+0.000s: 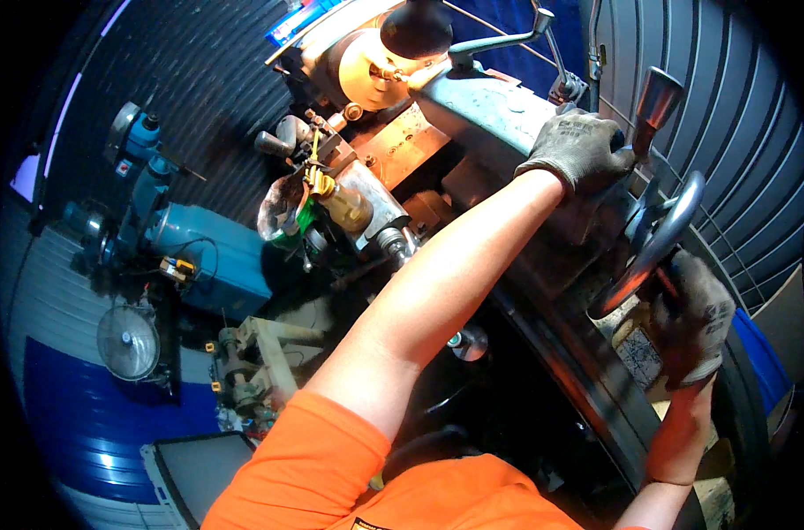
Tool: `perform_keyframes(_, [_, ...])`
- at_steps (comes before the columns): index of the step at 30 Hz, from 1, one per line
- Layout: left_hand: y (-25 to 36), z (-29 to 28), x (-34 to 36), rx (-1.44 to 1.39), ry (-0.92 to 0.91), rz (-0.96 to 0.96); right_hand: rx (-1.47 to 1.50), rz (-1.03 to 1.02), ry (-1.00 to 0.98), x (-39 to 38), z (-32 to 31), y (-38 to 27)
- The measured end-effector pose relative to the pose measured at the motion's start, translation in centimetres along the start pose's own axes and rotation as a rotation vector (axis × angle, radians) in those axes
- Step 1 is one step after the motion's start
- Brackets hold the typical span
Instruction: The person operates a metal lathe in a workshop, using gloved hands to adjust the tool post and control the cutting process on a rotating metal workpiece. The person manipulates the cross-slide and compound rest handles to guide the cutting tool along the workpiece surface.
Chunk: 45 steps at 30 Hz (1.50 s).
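Note:
My left hand [578,148], in a grey work glove, is closed at the end of a lathe's tailstock [494,108]. Its fingers curl over something dark that I cannot make out. Just right of it a tapered metal handle [658,104] sticks up. Lower right, my right hand [695,320], gloved too, grips the metal handwheel [680,216] at its lower side; part of its fingers is in shadow. At the top, under a lamp [417,28], the lathe's chuck [364,71] is brightly lit, with a small brass-coloured piece [388,75] at its centre.
Left of my left forearm stands the carriage with its tool post [327,146] and a yellowish bottle [349,208]. A blue-green machine [209,252] and a round fan [128,343] stand farther left. Corrugated metal walls [720,106] rise behind the lathe.

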<state>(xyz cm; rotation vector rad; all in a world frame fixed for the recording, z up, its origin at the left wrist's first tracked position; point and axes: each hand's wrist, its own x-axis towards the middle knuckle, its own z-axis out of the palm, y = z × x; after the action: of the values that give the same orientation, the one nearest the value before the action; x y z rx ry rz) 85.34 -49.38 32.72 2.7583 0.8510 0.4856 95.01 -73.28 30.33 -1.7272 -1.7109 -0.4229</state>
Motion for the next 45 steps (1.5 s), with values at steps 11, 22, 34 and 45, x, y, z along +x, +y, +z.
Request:
perform_keyframes(11, [0.0,0.3,0.2,0.012,0.006,-0.009,-0.125,0.115,0.06,3.8,0.8,8.8])
perform_keyframes(22, [0.0,0.0,-0.3,-0.001,0.027,-0.016,-0.128,0.192,-0.007,4.5,1.0,8.4])
perform_keyframes(34, [0.2,0.1,-0.2,0.012,0.009,-0.025,-0.119,0.201,-0.023,4.5,1.6,9.7])
perform_keyframes(45, [0.2,-0.1,-0.3,0.006,-0.017,-0.023,-0.132,0.295,-0.086,4.8,2.1,10.5])
